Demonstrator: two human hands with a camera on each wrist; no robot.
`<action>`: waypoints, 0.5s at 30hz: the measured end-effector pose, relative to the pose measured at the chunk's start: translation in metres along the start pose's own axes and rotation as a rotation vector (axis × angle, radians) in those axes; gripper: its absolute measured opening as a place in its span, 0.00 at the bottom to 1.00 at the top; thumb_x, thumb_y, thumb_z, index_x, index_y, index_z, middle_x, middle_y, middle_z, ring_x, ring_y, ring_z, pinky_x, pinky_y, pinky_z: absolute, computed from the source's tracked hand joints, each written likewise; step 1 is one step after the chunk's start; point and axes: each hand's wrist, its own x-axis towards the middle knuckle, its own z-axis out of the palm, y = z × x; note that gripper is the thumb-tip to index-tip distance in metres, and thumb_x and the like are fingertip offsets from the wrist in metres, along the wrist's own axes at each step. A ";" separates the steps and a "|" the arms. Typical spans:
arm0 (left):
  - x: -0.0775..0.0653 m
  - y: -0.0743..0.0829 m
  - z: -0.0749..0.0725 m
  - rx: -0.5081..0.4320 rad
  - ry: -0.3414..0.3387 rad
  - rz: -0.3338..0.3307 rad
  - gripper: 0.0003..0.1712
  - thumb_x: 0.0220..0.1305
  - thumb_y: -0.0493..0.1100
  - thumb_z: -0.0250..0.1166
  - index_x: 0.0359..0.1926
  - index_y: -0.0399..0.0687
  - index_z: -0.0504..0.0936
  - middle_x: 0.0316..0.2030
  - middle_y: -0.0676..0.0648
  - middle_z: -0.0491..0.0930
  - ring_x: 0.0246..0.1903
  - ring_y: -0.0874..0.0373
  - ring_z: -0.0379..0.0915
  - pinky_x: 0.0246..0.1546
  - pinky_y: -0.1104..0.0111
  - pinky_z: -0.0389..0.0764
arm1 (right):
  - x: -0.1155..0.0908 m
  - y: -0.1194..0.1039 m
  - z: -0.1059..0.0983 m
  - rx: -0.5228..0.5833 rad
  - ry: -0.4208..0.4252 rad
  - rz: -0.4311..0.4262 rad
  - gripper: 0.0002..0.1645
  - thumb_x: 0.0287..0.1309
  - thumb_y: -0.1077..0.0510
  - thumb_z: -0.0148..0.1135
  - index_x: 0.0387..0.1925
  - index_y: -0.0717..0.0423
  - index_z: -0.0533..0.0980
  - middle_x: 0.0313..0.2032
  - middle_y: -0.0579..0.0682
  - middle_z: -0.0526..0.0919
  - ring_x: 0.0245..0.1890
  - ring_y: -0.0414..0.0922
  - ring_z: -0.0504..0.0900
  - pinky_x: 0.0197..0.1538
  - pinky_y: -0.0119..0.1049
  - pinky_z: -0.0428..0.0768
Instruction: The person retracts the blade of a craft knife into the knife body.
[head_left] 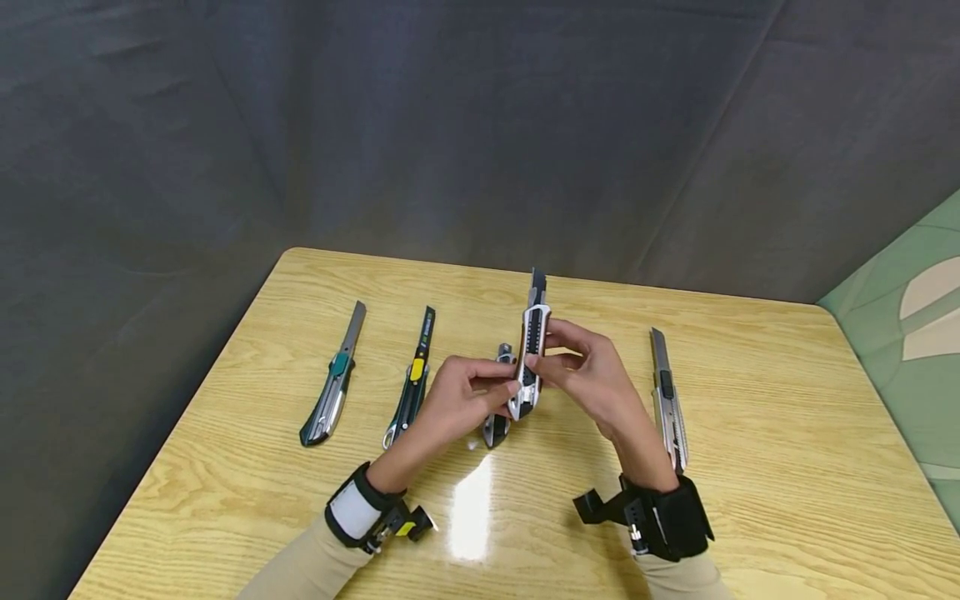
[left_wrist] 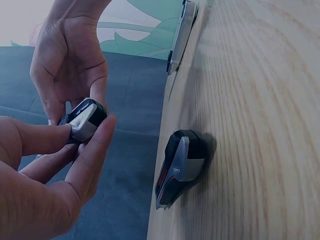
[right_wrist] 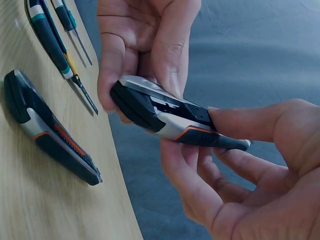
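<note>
A silver-and-black snap-off utility knife (head_left: 534,329) with orange trim is held up over the table, its dark blade sticking out at the far end. My left hand (head_left: 465,392) pinches the near end between thumb and fingers. From the other side my right hand (head_left: 592,371) grips the handle, thumb on the black slider track and fingers underneath. Below them a second silver-and-black knife (right_wrist: 55,135) lies on the wooden table (head_left: 787,417), partly covered in the head view by my left hand and the held knife.
To the left lie a green-and-silver utility knife (head_left: 330,396) and a dark green one with a yellow slider (head_left: 417,369), both with blades out. A silver knife (head_left: 666,383) rests to the right, beside my right forearm. Dark cloth (head_left: 480,133) hangs behind the table.
</note>
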 end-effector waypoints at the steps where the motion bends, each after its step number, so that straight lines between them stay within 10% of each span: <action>1: -0.001 0.004 0.000 0.003 0.000 -0.004 0.16 0.58 0.29 0.62 0.48 0.28 0.79 0.44 0.29 0.81 0.30 0.42 0.81 0.33 0.53 0.86 | 0.000 0.000 0.001 -0.004 0.004 0.004 0.24 0.52 0.59 0.67 0.53 0.49 0.76 0.44 0.60 0.79 0.36 0.51 0.83 0.35 0.43 0.86; 15: -0.009 0.021 0.002 0.024 -0.011 -0.014 0.16 0.57 0.28 0.61 0.48 0.27 0.79 0.45 0.28 0.80 0.32 0.42 0.81 0.35 0.50 0.85 | -0.003 -0.003 -0.001 0.019 -0.039 0.005 0.30 0.51 0.64 0.66 0.57 0.47 0.73 0.46 0.61 0.77 0.39 0.52 0.82 0.38 0.55 0.85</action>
